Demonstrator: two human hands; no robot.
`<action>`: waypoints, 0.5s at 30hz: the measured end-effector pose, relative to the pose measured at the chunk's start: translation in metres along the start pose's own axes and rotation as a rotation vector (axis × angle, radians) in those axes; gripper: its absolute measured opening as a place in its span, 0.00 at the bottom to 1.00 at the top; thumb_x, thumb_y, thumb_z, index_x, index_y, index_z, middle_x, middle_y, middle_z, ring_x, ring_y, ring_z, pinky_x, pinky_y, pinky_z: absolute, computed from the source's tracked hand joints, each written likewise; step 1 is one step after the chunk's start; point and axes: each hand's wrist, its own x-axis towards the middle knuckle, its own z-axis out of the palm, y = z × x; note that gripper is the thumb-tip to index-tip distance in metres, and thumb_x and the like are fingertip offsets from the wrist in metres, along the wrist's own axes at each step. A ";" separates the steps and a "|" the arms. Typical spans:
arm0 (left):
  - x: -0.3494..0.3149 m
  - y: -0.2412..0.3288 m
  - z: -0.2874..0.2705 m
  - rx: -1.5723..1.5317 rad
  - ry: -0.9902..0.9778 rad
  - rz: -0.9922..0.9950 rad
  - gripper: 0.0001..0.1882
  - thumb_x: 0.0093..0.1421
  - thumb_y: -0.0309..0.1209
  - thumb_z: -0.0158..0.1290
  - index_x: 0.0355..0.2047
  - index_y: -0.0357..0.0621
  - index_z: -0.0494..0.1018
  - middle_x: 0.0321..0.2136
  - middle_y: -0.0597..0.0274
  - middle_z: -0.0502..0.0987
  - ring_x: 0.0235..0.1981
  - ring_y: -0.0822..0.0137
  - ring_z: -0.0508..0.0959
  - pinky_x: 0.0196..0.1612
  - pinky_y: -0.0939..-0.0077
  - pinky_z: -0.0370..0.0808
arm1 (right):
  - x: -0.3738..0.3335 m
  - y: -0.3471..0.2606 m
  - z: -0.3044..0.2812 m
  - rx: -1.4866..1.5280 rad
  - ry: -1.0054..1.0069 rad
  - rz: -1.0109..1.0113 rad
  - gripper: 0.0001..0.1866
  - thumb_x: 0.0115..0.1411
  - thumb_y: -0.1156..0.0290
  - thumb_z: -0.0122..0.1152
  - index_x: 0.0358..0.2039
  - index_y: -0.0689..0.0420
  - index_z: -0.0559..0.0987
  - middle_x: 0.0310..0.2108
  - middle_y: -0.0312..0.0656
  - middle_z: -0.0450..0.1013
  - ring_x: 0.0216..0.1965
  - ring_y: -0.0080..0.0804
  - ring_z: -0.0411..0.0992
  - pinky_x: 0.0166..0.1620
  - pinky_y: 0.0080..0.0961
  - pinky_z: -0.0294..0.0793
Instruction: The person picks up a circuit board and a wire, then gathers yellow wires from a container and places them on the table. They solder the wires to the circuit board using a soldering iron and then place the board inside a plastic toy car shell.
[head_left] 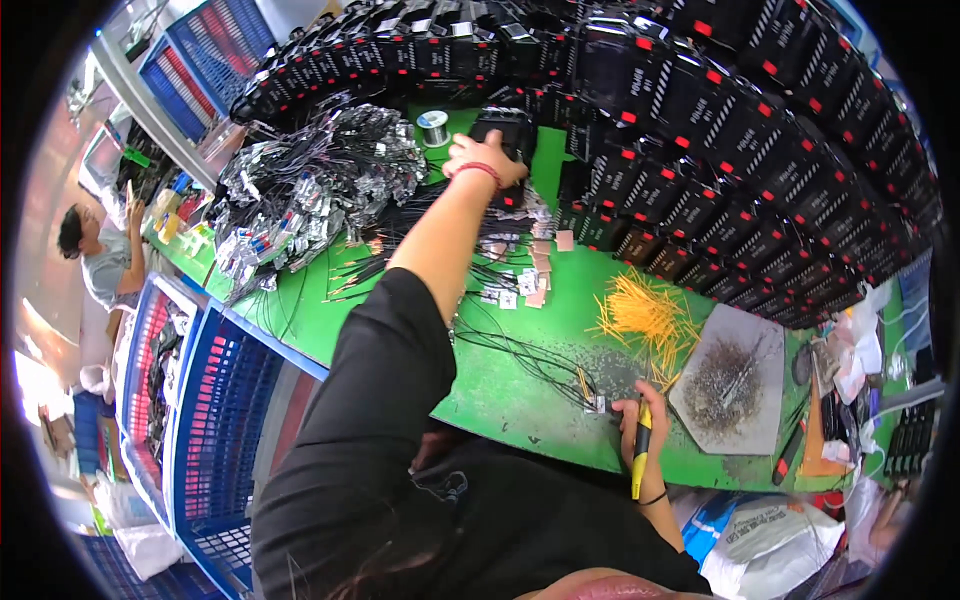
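Note:
My left hand (pixel 482 162), with a red band at its wrist, stretches to the far side of the bench. Its fingers are spread over a black plastic case (pixel 505 128) and touch it. A spool of solder wire (pixel 433 128) stands just left of that hand. Close to me, my right hand (pixel 648 425) is closed around a yellow-and-black soldering iron (pixel 641 462), its tip end toward the far side. Beside those fingers lies a small silvery part (pixel 596 404) on thin black wires (pixel 520 350). Short yellow tubes (pixel 645 315) are heaped beyond the right hand.
Stacked black boxes (pixel 690 150) with red marks wall in the back and right. Silvery wired parts (pixel 320 180) pile at the left. A grey board (pixel 735 385) carries dark crumbs. Blue crates (pixel 225 430) stand at lower left. A person (pixel 105 255) is further left.

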 end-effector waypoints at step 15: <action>-0.143 -0.211 -0.043 -2.002 -0.217 0.135 0.10 0.59 0.35 0.54 0.37 0.42 0.74 0.33 0.63 0.79 0.33 0.66 0.79 0.41 0.69 0.77 | 0.001 -0.001 0.000 0.093 -0.087 0.017 0.12 0.65 0.74 0.50 0.48 0.61 0.70 0.26 0.42 0.77 0.16 0.14 0.62 0.21 0.13 0.62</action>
